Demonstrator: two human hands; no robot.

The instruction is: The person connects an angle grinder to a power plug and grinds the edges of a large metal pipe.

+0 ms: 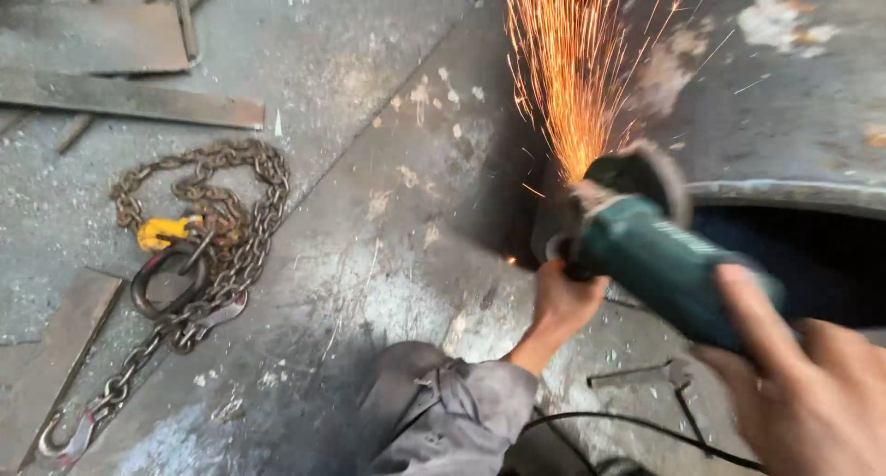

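Observation:
A teal angle grinder (660, 259) is held by both hands against the edge of a large grey metal piece (784, 98), beside a round dark opening (812, 255). Orange sparks (568, 79) fly upward from its disc. My left hand (565, 301), in a grey sleeve, grips the side handle under the grinder's head. My right hand (812, 384) wraps the rear of the body at the lower right. A black power cable (637, 430) runs from under the sleeve toward the right hand.
A heavy rusty chain (217, 227) with a yellow hook, a ring and an end hook lies on the steel floor at the left. Flat steel bars (129, 98) lie at the upper left. A small metal key (664, 376) rests near the cable.

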